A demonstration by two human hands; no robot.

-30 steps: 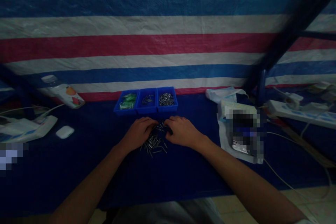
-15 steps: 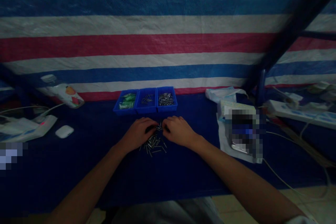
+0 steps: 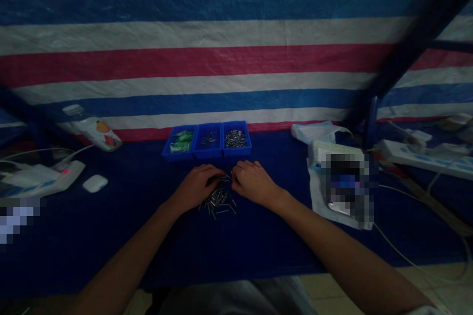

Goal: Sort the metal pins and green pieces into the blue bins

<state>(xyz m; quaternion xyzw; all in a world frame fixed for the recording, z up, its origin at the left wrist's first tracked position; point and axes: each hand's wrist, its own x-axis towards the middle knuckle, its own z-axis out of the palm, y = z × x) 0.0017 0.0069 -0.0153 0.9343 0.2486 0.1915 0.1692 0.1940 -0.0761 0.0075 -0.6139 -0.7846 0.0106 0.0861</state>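
Observation:
My left hand (image 3: 199, 184) is closed, with several thin metal pins (image 3: 225, 177) poking out from its fingertips towards the right. Facing it, my right hand (image 3: 253, 182) has its fingers pinched together close to the pins' ends; what it grips is too small to make out. Just below both hands, a loose pile of similar metal pins (image 3: 218, 202) lies on the blue tabletop (image 3: 236, 246). Beyond the hands stand joined blue bins: the left bin (image 3: 167, 153) holds green packets, the middle bin (image 3: 207, 154) some pins, the right bin (image 3: 247, 150) many small metal pieces.
On the left are a clear bottle (image 3: 96, 130), a power strip (image 3: 70, 177) and a white case (image 3: 95, 183). At right lie a crumpled plastic wrapper (image 3: 316, 132), a tissue pack (image 3: 318, 150), a blurred-out object and cables. A striped tarp (image 3: 221, 61) hangs behind.
My right hand has drawn slightly away from my left, opening a small gap where pin ends show. The whole view has shifted a little; the pile and bins look the same.

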